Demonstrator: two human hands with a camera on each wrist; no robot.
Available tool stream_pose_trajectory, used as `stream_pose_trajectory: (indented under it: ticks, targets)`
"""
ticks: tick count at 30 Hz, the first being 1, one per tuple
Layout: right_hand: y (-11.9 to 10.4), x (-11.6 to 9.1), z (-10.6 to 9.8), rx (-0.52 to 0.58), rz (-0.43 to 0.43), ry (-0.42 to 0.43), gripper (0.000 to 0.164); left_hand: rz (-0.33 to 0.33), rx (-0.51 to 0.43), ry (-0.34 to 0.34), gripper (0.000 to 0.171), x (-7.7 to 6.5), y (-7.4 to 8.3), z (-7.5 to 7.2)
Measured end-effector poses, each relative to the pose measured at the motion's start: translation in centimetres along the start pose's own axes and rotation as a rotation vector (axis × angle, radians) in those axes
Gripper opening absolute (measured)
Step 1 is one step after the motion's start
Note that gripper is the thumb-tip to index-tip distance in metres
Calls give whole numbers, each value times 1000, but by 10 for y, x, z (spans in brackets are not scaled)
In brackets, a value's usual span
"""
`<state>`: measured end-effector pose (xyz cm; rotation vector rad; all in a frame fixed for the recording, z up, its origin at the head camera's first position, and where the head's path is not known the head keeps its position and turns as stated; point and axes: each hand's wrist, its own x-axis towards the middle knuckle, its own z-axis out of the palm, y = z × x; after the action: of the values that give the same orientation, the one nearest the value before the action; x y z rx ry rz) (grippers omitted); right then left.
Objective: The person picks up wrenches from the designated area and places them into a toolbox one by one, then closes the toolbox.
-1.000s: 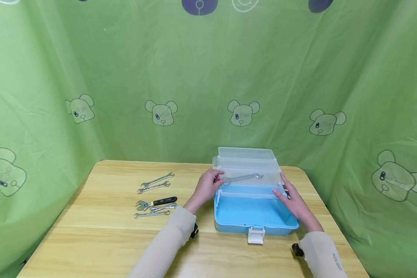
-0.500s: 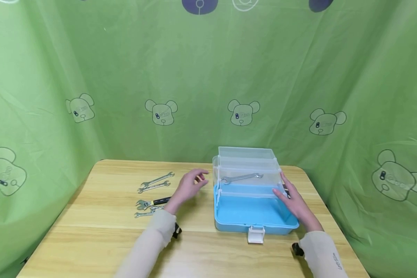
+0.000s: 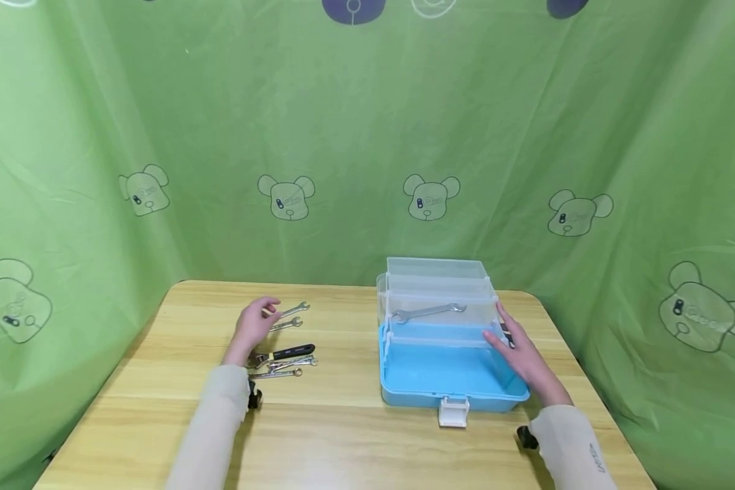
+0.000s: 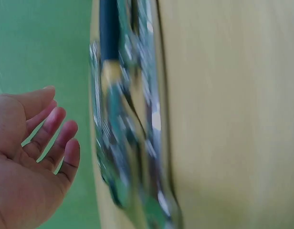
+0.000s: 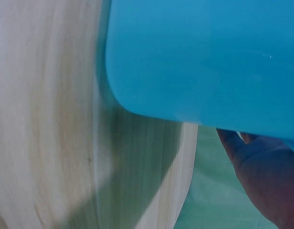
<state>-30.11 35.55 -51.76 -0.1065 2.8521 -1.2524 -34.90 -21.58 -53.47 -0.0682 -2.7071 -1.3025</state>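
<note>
My left hand [image 3: 254, 323] is over the left ends of two open-ended wrenches [image 3: 286, 325] at the back left of the table. In the left wrist view its fingers [image 4: 54, 143] are loosely bent with nothing between them. Just nearer lie an adjustable wrench [image 3: 290, 352] with a black handle and several smaller wrenches [image 3: 284, 373]. At the right, my right hand [image 3: 529, 357] holds the side of a light blue toolbox [image 3: 453, 371], thumb toward the inside and fingers along the outer side. A silver open-ended wrench [image 3: 429, 312] lies in one of the box's raised clear trays [image 3: 437, 286].
The toolbox stands open on the wooden table [image 3: 337, 435], its white latch [image 3: 453, 412] hanging at the front. A green curtain [image 3: 355, 122] with bear-head prints surrounds the table at the back and sides.
My left hand has moved left from the wrench in the clear tray, across the table to the loose wrenches. The right hand has stayed at the toolbox's side.
</note>
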Motion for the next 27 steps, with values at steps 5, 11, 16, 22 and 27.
stream_pose_trajectory:
  ticks: [5, 11, 16, 22, 27]
  targets:
    - [-1, 0, -1, 1, 8, -2, 86, -65, 70, 8, 42, -5, -20, -15]
    - [0, 0, -1, -5, 3, 1, 87, -105, 133, -16, 44, -9, -29, -22]
    - [-1, -1, -1, -5, -6, 6, 86, -112, 144, -16, 34, -9, -30, -22]
    - [-1, -1, -1, -2, 1, 5, 86, -111, 161, -23, 25, -8, -32, -21]
    - [-2, -2, 0, 3, 4, 5, 86, -127, 163, -37, 24, -7, -32, -21]
